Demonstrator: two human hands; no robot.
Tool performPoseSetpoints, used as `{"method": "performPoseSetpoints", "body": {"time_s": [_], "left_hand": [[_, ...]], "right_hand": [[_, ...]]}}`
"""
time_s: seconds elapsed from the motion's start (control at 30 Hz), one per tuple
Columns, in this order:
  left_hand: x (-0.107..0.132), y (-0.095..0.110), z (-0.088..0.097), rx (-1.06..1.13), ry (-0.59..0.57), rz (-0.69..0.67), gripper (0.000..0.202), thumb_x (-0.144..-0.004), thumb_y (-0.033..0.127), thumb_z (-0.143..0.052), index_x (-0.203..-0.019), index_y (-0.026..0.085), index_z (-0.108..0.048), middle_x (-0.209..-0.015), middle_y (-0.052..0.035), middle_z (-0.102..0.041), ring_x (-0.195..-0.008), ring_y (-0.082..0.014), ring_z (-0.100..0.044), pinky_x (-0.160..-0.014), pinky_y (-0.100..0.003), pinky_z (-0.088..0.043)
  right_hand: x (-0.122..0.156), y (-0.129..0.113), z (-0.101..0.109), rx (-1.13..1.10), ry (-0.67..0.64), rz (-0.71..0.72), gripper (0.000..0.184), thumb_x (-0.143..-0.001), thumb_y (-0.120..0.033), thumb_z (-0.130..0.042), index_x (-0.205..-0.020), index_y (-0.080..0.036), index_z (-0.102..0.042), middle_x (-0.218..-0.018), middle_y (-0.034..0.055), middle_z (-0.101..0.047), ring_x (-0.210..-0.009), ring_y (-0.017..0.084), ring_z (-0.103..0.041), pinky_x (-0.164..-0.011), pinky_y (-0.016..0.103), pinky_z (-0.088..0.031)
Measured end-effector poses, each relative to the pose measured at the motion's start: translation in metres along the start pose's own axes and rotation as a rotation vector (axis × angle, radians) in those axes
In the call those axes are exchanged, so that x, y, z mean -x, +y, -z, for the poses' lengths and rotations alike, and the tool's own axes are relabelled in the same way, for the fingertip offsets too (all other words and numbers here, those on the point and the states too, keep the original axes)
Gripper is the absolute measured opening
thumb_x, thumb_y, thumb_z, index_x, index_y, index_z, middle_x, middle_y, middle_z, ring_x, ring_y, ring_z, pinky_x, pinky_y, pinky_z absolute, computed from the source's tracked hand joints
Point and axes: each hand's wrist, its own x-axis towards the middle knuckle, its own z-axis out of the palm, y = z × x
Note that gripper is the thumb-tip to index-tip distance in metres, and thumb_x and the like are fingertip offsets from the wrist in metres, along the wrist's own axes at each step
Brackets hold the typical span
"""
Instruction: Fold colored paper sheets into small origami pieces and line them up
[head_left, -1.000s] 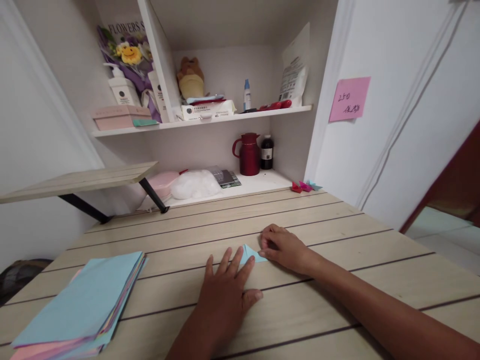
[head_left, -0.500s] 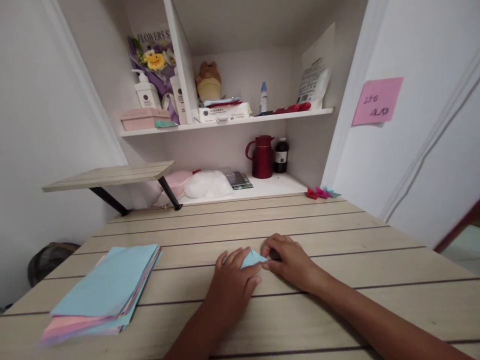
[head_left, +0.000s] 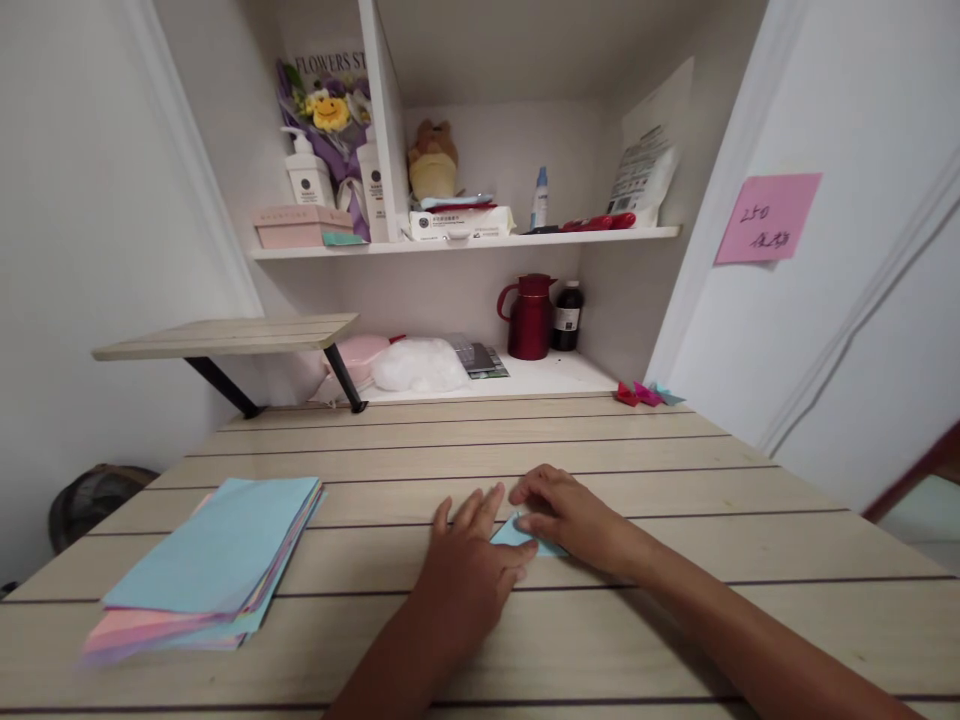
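Observation:
A small piece of folded light-blue paper (head_left: 508,532) lies on the wooden table, partly covered by both hands. My left hand (head_left: 469,560) rests at its left side, fingers spread and the thumb laid over the paper's lower part. From the right, my right hand (head_left: 574,515) reaches over the paper with its thumb pressing on it. Its fingers arch above the far edge, with a gap between thumb and index finger. A blue corner shows below the right hand.
A stack of coloured paper sheets (head_left: 217,550) lies to the left, blue on top. Several small folded paper pieces (head_left: 646,394) sit at the table's far right edge. A raised wooden shelf (head_left: 232,336) stands at back left. Behind are a red jug (head_left: 529,318) and dark bottle (head_left: 568,315).
My right thumb has moved from the paper's right tip onto its upper face. My left fingers have straightened and spread. More blue paper shows at the right, and the view has shifted slightly.

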Motion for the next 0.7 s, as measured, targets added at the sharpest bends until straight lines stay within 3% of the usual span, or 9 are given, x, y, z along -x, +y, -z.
{"method": "performPoseSetpoints", "body": {"time_s": [0.1,0.23,0.4,0.53,0.7], "left_hand": [[0.000,0.002,0.001,-0.021,-0.008,-0.006,0.033,-0.089,0.032,-0.053,-0.118,0.046,-0.061,-0.156,0.0037,-0.024,-0.140,-0.0292,-0.028,-0.111,-0.059,-0.015],[0.000,0.008,0.006,-0.052,-0.001,-0.011,0.029,-0.090,0.031,-0.051,-0.113,0.042,-0.065,-0.154,0.0012,-0.030,-0.138,-0.0304,-0.031,-0.111,-0.060,-0.015],[-0.001,0.014,0.010,-0.053,-0.007,-0.006,0.028,-0.090,0.028,-0.051,-0.111,0.038,-0.066,-0.152,-0.0018,-0.034,-0.136,-0.0306,-0.035,-0.112,-0.060,-0.016],[-0.002,0.012,0.002,-0.050,0.035,-0.013,0.025,-0.091,0.030,-0.051,-0.106,0.037,-0.069,-0.152,0.0001,-0.034,-0.136,-0.0309,-0.035,-0.112,-0.060,-0.015],[-0.001,0.008,-0.004,-0.066,0.051,-0.047,0.025,-0.091,0.027,-0.050,-0.104,0.036,-0.069,-0.150,-0.0004,-0.038,-0.134,-0.0297,-0.038,-0.111,-0.061,-0.017]], "right_hand": [[0.001,0.002,0.002,-0.062,-0.041,0.000,0.020,-0.069,-0.014,-0.066,-0.087,-0.022,-0.064,-0.094,0.0038,-0.057,-0.087,0.020,-0.055,-0.079,0.033,-0.044],[0.000,0.004,0.002,-0.155,-0.070,-0.012,0.012,-0.068,-0.013,-0.063,-0.077,-0.020,-0.062,-0.089,0.0020,-0.055,-0.079,0.017,-0.054,-0.069,0.028,-0.045],[0.002,0.000,0.001,-0.215,-0.095,-0.005,0.012,-0.068,-0.011,-0.062,-0.075,-0.020,-0.057,-0.080,-0.0006,-0.058,-0.075,0.015,-0.053,-0.066,0.025,-0.044],[0.003,-0.005,-0.001,-0.293,-0.116,-0.024,0.018,-0.069,-0.010,-0.060,-0.083,-0.021,-0.056,-0.077,-0.0024,-0.057,-0.072,0.014,-0.053,-0.062,0.023,-0.044],[0.002,-0.007,-0.002,-0.119,-0.054,-0.042,0.022,-0.068,-0.011,-0.064,-0.088,-0.022,-0.062,-0.085,0.0005,-0.054,-0.077,0.016,-0.054,-0.069,0.027,-0.045]]}}
